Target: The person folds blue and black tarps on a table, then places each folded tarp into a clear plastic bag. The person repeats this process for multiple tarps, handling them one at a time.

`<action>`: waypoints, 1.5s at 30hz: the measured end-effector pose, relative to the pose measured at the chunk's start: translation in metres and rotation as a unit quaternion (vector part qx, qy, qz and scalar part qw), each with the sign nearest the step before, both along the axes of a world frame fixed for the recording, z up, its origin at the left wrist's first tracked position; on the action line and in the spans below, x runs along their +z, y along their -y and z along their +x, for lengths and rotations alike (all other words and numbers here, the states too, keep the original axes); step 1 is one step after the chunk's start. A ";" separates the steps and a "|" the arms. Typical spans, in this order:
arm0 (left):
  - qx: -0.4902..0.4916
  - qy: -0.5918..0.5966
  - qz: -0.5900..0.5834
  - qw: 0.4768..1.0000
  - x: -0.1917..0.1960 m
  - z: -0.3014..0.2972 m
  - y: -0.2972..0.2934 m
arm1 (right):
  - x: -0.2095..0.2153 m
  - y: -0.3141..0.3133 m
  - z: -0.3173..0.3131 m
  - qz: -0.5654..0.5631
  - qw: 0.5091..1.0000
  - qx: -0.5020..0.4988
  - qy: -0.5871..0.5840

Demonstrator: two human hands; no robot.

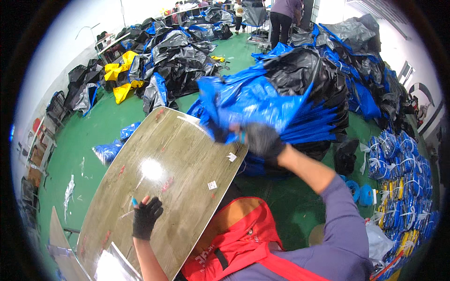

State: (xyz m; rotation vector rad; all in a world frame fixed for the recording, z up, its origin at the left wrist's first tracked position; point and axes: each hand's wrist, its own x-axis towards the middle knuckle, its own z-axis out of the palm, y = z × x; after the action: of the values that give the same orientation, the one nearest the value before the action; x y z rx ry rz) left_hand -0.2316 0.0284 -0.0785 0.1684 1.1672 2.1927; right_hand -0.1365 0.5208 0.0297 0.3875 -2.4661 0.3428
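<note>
On the left, I see the black-gloved left hand (146, 218), fingers parted and empty, over the glossy wood-grain tabletop (180, 159). Farther right, the black-gloved right hand (263, 140) meets a glossy blue plastic sheet (262, 100); blur hides whether it clamps. The sheet spreads beyond those fingers, farther off; I judge it light, limp, slippery, best pinched along an edge.

The sheeting pile (304, 77) lies right of the table (187, 159), left of the bundles (397, 161).
</note>
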 end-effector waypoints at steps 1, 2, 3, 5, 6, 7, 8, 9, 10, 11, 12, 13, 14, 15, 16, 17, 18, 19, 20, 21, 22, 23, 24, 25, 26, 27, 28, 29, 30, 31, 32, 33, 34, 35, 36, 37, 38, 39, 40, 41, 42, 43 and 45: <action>-0.008 0.025 0.022 0.999 0.004 -0.007 -0.004 | -0.009 0.033 0.033 -0.001 0.998 0.051 0.036; 0.014 0.064 -0.009 0.998 0.008 -0.017 -0.005 | -0.022 0.068 0.066 -0.060 0.988 0.119 0.077; -0.002 0.042 0.010 0.999 0.008 -0.025 -0.006 | -0.038 0.101 0.097 -0.152 0.959 0.181 0.155; -0.047 0.028 0.069 0.996 0.006 -0.045 -0.002 | -0.073 0.158 0.143 -0.289 0.881 0.311 0.211; -0.142 -0.011 0.126 0.982 0.004 -0.056 0.002 | -0.090 0.179 0.158 -0.277 0.866 0.355 0.216; -0.029 -0.005 -0.019 0.999 -0.003 -0.061 0.001 | -0.105 0.196 0.166 -0.244 0.869 0.369 0.224; -0.014 -0.011 -0.111 0.994 -0.009 -0.066 0.002 | -0.117 0.208 0.174 -0.202 0.865 0.393 0.239; -0.008 -0.027 -0.195 0.980 -0.016 -0.068 0.001 | -0.124 0.218 0.177 -0.154 0.858 0.413 0.262; 0.040 -0.082 -0.326 0.941 -0.022 -0.067 -0.001 | -0.125 0.225 0.177 -0.101 0.857 0.409 0.298; 0.077 -0.134 -0.460 0.874 -0.025 -0.064 -0.003 | -0.120 0.227 0.174 -0.040 0.849 0.402 0.340; 0.143 -0.105 -0.425 0.888 -0.028 -0.056 -0.005 | -0.110 0.227 0.167 0.049 0.827 0.398 0.394; 0.144 -0.111 -0.388 0.904 -0.025 -0.048 -0.003 | -0.093 0.223 0.159 0.055 0.831 0.379 0.403; 0.145 -0.112 -0.365 0.913 -0.020 -0.037 0.002 | -0.073 0.218 0.146 0.065 0.832 0.375 0.403; 0.141 -0.128 -0.340 0.921 -0.011 -0.026 0.011 | -0.050 0.206 0.133 0.018 0.875 0.337 0.347; 0.144 -0.206 -0.273 0.929 -0.002 -0.009 0.022 | -0.027 0.190 0.114 0.019 0.898 0.297 0.323; 0.149 -0.204 -0.281 0.926 0.011 0.005 0.041 | -0.006 0.170 0.096 0.031 0.929 0.224 0.292; 0.164 -0.212 -0.293 0.918 0.024 0.021 0.068 | 0.013 0.147 0.075 0.036 0.943 0.138 0.302; 0.189 -0.183 -0.274 0.925 0.034 0.037 0.096 | 0.024 0.128 0.052 -0.001 0.961 0.071 0.266; 0.218 -0.144 -0.264 0.929 0.040 0.052 0.124 | 0.031 0.108 0.031 0.106 0.974 -0.034 0.195; 0.213 -0.166 -0.232 0.935 0.044 0.070 0.154 | 0.029 0.093 0.012 0.193 0.969 -0.110 0.106; 0.254 -0.120 -0.238 0.930 0.039 0.080 0.174 | 0.023 0.077 -0.003 0.223 0.957 -0.174 0.054; 0.252 -0.126 -0.260 0.924 0.032 0.093 0.193 | 0.010 0.073 -0.025 0.158 0.940 -0.272 0.131; 0.235 -0.088 -0.196 0.948 0.017 0.100 0.200 | -0.006 0.070 -0.041 0.131 0.940 -0.269 0.163; 0.244 -0.039 -0.148 0.958 0.001 0.108 0.203 | -0.025 0.072 -0.057 0.112 0.939 -0.282 0.160; 0.242 0.059 -0.182 0.951 -0.016 0.111 0.199 | -0.045 0.074 -0.070 0.099 0.938 -0.291 0.161; 0.225 0.091 -0.209 0.947 -0.034 0.112 0.190 | -0.064 0.077 -0.084 0.127 0.949 -0.260 0.123; 0.234 0.060 -0.140 0.960 -0.049 0.112 0.181 | -0.078 0.072 -0.095 0.091 0.921 -0.305 0.224; 0.242 0.054 -0.088 0.965 -0.062 0.108 0.169 | -0.090 0.067 -0.106 0.052 0.874 -0.345 0.337; 0.257 0.066 -0.093 0.960 -0.071 0.102 0.163 | -0.100 0.059 -0.118 0.036 0.860 -0.335 0.383; 0.274 0.088 -0.083 0.954 -0.081 0.100 0.154 | -0.109 0.050 -0.125 0.054 0.867 -0.312 0.385; 0.346 0.102 -0.174 0.916 -0.087 0.094 0.150 | -0.118 0.042 -0.134 0.057 0.866 -0.277 0.413; 0.367 0.062 -0.184 0.910 -0.093 0.094 0.144 | -0.127 0.033 -0.138 0.051 0.880 -0.226 0.415; 0.395 0.066 -0.241 0.884 -0.096 0.091 0.140 | -0.135 0.030 -0.143 0.063 0.873 -0.219 0.430; 0.391 0.006 -0.265 0.881 -0.096 0.092 0.136 | -0.141 0.028 -0.144 0.061 0.886 -0.198 0.415; 0.389 0.047 -0.225 0.892 -0.094 0.092 0.131 | -0.145 0.030 -0.145 0.050 0.911 -0.187 0.363; 0.380 0.049 -0.162 0.909 -0.088 0.095 0.127 | -0.144 0.033 -0.144 0.036 0.926 -0.173 0.334; 0.394 0.066 -0.104 0.911 -0.079 0.097 0.125 | -0.139 0.039 -0.142 0.021 0.930 -0.124 0.345; 0.345 0.044 -0.130 0.928 -0.066 0.101 0.124 | -0.130 0.044 -0.137 0.008 0.937 -0.113 0.331; 0.322 0.047 -0.162 0.932 -0.049 0.105 0.126 | -0.118 0.050 -0.131 -0.083 0.929 -0.080 0.351; 0.283 0.043 -0.206 0.936 -0.033 0.113 0.128 | -0.101 0.054 -0.126 -0.194 0.896 0.045 0.396; 0.317 0.049 -0.222 0.921 -0.010 0.110 0.144 | -0.084 0.056 -0.121 -0.254 0.898 0.086 0.348; 0.348 0.037 -0.300 0.888 0.009 0.116 0.163 | -0.071 0.058 -0.118 -0.295 0.882 0.140 0.339; 0.378 -0.034 -0.402 0.833 0.040 0.127 0.222 | -0.045 0.055 -0.100 -0.559 0.766 0.191 0.252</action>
State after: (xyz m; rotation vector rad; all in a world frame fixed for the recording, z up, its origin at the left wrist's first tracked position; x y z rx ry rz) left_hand -0.1043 -0.1934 -0.0386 -0.6920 2.3841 2.0468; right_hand -0.2367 0.4662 -0.0152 0.2613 -2.0946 2.1705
